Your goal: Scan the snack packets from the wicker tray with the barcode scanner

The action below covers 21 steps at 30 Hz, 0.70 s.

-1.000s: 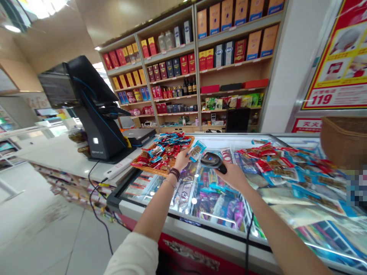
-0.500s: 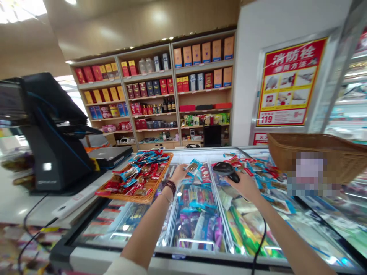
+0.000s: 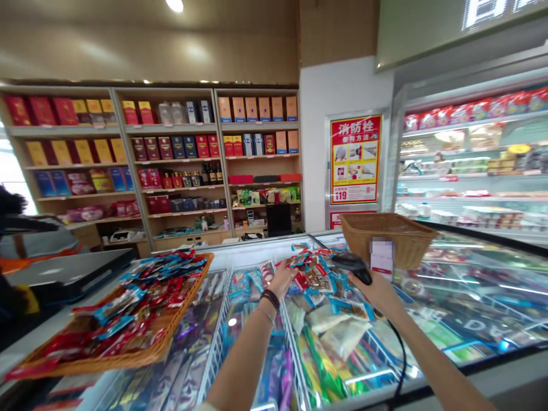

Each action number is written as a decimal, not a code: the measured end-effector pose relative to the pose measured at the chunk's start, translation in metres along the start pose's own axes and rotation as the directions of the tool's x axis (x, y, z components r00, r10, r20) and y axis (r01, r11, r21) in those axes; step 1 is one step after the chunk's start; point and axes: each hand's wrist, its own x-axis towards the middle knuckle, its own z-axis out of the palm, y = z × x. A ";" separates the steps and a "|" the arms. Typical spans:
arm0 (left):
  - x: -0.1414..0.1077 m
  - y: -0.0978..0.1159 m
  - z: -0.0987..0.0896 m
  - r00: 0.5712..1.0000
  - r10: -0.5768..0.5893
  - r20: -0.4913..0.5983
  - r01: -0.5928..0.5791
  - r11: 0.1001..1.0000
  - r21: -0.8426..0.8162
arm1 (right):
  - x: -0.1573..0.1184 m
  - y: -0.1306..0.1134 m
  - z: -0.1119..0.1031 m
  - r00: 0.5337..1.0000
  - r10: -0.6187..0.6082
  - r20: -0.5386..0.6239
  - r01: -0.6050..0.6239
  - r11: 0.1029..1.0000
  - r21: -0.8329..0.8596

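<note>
A wicker tray (image 3: 169, 337) of glossy red-and-blue snack packets (image 3: 145, 297) sits at far left. Over the wire-divided chest freezer (image 3: 257, 257), the left hand (image 3: 282, 279) meets crinkly foil packets (image 3: 310, 277), its grip drawn together (holding one or not, I cannot tell). The right hand (image 3: 379, 292) has its grip clamped on a black plastic barcode scanner (image 3: 351, 265), a thin cable (image 3: 401, 348) trailing, near a woven basket (image 3: 387, 240).

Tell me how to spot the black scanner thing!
Find the glass-topped freezer of snack packets. Near the wicker basket, a right hand grips a black barcode scanner. Unlike the bright packets below, it is plain black, with a thin cord trailing down.
</note>
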 end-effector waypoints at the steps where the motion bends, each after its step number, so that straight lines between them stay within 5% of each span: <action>1: -0.003 0.002 -0.005 0.998 -0.014 -0.068 0.014 1.000 0.001 | -0.001 -0.002 0.004 1.000 -0.011 -0.006 0.011 1.000 0.000; 4: -0.013 0.013 -0.037 0.966 0.035 -0.257 -0.017 0.997 0.069 | -0.006 -0.021 0.025 0.999 -0.046 0.017 0.046 0.999 0.017; 7: -0.028 0.031 -0.092 0.911 0.199 -0.360 -0.090 0.950 0.299 | -0.012 -0.054 0.054 0.991 -0.104 0.085 0.098 0.993 0.065; 12: -0.071 0.074 -0.191 0.815 0.423 -0.395 -0.024 0.706 0.708 | -0.023 -0.125 0.107 0.947 -0.236 0.217 0.201 0.964 0.171; 17: -0.128 0.114 -0.266 0.741 0.505 -0.443 0.205 0.457 0.865 | -0.041 -0.193 0.148 0.904 -0.342 0.255 0.274 0.924 0.267; 21: -0.170 0.125 -0.306 0.710 0.461 -0.532 0.478 0.239 0.845 | -0.062 -0.231 0.171 0.885 -0.366 0.289 0.263 0.903 0.338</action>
